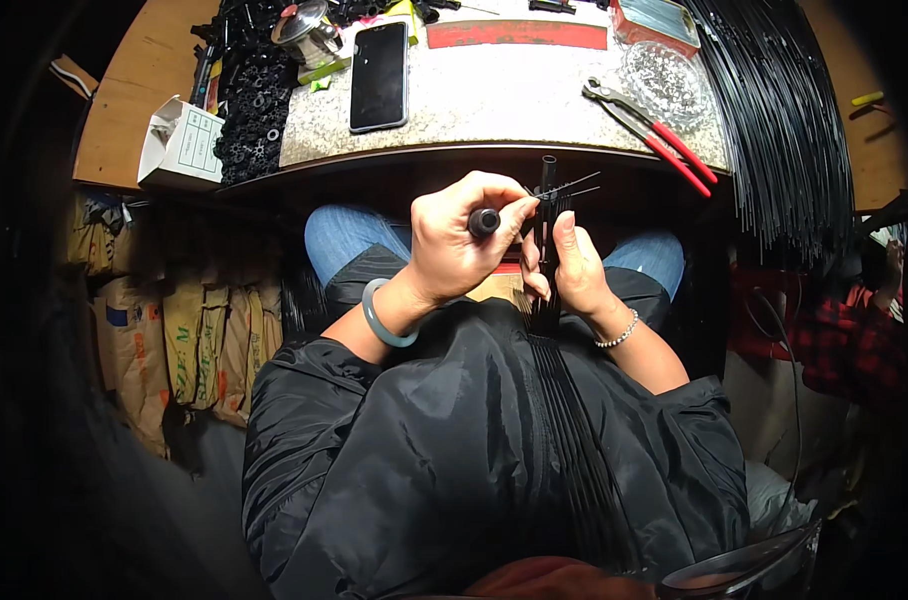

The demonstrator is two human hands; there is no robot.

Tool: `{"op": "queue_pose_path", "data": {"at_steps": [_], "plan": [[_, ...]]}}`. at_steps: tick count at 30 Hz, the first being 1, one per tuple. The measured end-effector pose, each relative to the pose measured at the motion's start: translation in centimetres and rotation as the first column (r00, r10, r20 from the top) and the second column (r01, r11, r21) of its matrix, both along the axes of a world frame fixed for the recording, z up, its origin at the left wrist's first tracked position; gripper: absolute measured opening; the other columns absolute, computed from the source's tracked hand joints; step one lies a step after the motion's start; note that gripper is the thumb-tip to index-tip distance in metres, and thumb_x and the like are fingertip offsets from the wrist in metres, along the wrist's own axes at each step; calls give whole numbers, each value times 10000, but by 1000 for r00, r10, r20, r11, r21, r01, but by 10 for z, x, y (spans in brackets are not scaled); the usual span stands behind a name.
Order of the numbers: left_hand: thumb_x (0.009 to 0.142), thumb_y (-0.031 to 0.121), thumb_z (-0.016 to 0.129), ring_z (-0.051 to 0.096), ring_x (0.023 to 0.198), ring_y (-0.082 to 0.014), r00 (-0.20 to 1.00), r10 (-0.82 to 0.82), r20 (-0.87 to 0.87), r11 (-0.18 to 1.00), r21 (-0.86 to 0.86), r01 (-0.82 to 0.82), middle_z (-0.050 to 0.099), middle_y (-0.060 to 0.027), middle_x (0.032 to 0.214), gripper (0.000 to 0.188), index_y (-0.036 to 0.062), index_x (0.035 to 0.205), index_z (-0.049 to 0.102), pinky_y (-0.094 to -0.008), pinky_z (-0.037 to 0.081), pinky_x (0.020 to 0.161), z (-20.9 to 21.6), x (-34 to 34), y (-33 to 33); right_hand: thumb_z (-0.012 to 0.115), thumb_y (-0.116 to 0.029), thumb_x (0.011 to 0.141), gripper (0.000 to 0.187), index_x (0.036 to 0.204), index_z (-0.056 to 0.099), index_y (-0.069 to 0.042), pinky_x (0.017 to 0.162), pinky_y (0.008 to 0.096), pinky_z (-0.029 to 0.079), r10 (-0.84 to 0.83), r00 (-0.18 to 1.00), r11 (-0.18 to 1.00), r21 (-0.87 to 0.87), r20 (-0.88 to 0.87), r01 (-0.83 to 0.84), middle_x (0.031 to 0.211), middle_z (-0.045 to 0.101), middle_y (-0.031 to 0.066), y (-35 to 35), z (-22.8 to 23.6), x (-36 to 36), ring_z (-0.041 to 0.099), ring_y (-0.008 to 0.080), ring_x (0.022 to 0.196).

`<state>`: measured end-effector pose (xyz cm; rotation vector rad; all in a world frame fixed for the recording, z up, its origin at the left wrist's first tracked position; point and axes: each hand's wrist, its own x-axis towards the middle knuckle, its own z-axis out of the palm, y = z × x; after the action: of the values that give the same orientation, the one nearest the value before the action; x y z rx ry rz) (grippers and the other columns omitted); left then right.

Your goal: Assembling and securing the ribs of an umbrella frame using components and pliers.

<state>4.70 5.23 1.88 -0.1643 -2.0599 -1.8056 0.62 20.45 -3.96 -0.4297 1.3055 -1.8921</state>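
Note:
My left hand (pixel 454 240), with a grey bangle at its wrist, is closed around a black-handled tool (pixel 484 222) whose round end pokes out of the fist. Its thumb and forefinger pinch near thin dark wires (pixel 579 184) that stick out to the right. Wearing a beaded bracelet, my right hand (pixel 576 265) grips a black umbrella frame (pixel 547 225), thumb pointing up along it. The frame's hollow shaft end (pixel 549 162) rises above both hands. Its long thin ribs (pixel 574 430) run down over my dark smock. The tool's working end is hidden by my fingers.
Beyond my hands, the worktable (pixel 504 100) carries a phone (pixel 380 77), red-handled pliers (pixel 659 140), a clear dish of small metal parts (pixel 664 82) and a heap of black parts (pixel 252 120). Black rods (pixel 774 110) overhang its right edge. Sacks (pixel 199 340) stand at left.

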Motion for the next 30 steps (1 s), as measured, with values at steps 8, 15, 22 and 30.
{"op": "queue_pose_path", "data": {"at_steps": [8, 15, 22, 30], "plan": [[850, 6, 606, 576, 559, -75, 999, 30, 29, 987, 157, -34, 635, -83, 730, 217, -14, 1040, 505, -167, 453, 494, -10, 2, -5, 233, -634, 895, 665, 698, 464, -42, 411, 242, 419, -2, 1000, 999, 34, 4, 2, 473, 442, 42, 1, 0, -2, 427, 116, 377], [958, 251, 451, 582, 1048, -262, 943, -302, 139, 749, 646, 145, 544, -231, 1175, 428, -23, 1264, 333, -348, 492, 872, 6, -35, -25, 245, -646, 887, 665, 680, 462, -52, 413, 235, 393, 15, 999, 997, 74, -40, -12, 471, 454, 53, -3, 7, 4, 432, 115, 386], [948, 320, 480, 610, 857, -131, 889, -389, 242, 776, 607, 174, 636, -84, 957, 386, -18, 1115, 562, -242, 498, 755, 9, -48, -16, 259, -642, 886, 666, 700, 479, -42, 413, 236, 393, 23, 999, 996, 86, -23, -21, 478, 461, 53, -6, 8, 5, 436, 115, 393], [949, 282, 479, 643, 875, -168, 878, -401, 260, 833, 502, 232, 645, -130, 972, 407, -42, 1195, 508, -254, 519, 791, 6, -50, -17, 257, -641, 888, 664, 706, 472, -41, 421, 244, 416, 1, 1000, 995, 98, 1, -1, 477, 453, 58, -5, 6, 0, 433, 121, 388]]}}
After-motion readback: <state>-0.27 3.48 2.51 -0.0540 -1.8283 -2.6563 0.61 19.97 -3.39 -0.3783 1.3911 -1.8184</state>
